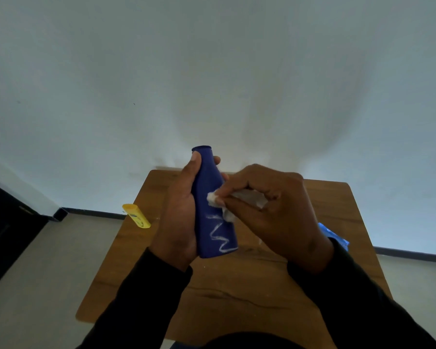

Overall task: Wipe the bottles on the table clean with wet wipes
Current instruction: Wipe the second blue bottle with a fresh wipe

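Our left hand (180, 212) grips the blue bottle (213, 205); our right hand (269, 210) pinches the wipe (215, 199). White scribble remains; yellow bottle (136, 215) waits untouched, far left.

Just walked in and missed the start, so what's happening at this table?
A person is cleaning a blue bottle. The left hand grips it above the wooden table, while the right hand pinches a white wipe against its side. A white zigzag mark is on the lower part of the bottle. A yellow bottle lies at the table's left edge, and a blue packet shows behind the right wrist.
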`<state>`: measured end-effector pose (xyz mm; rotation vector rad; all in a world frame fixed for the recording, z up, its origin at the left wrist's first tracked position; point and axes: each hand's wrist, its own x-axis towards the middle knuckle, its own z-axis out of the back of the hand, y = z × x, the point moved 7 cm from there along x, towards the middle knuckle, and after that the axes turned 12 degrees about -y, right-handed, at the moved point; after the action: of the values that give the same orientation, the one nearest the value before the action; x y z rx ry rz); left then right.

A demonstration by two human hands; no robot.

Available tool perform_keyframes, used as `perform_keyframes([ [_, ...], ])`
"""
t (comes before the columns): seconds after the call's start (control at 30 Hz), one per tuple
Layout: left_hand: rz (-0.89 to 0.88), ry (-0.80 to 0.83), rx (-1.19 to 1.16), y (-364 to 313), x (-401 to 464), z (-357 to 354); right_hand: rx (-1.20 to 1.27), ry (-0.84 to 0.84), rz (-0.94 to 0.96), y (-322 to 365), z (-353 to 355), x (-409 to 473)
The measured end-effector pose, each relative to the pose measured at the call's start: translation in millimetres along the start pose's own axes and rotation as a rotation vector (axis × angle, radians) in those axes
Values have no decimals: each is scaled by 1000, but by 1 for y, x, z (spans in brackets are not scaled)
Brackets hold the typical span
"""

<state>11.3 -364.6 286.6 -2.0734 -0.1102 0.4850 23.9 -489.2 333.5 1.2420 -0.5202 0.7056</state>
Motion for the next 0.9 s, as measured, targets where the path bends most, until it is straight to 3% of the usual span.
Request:
perform_keyframes([
  [0.1, -16, -35, -1, -1, 0, 3, -16, -72, -38, -7, 6, 7],
  [0.27, -29, -57, -51, -7, 1, 7, 5, 129, 59, 3, -3, -5],
  [0.4, -31, -70, -32, -4, 0, 8, 31, -5, -39, -4, 3, 4],
  [0.53, -60, -83, -58, -10, -1, 11, -1, 157, 50, 8, -5, -8],
  [0.7, -37, -93, -54, -7, -2, 11, -33, 35, -24, 0, -2, 0],
  [0.83, -46, -98, -75, -10, -1, 12, 12, 174, 29, 12, -7, -5],
  [0.9, -41, -109, -69, -9, 1, 12, -23, 116, 38, 11, -10, -2],
])
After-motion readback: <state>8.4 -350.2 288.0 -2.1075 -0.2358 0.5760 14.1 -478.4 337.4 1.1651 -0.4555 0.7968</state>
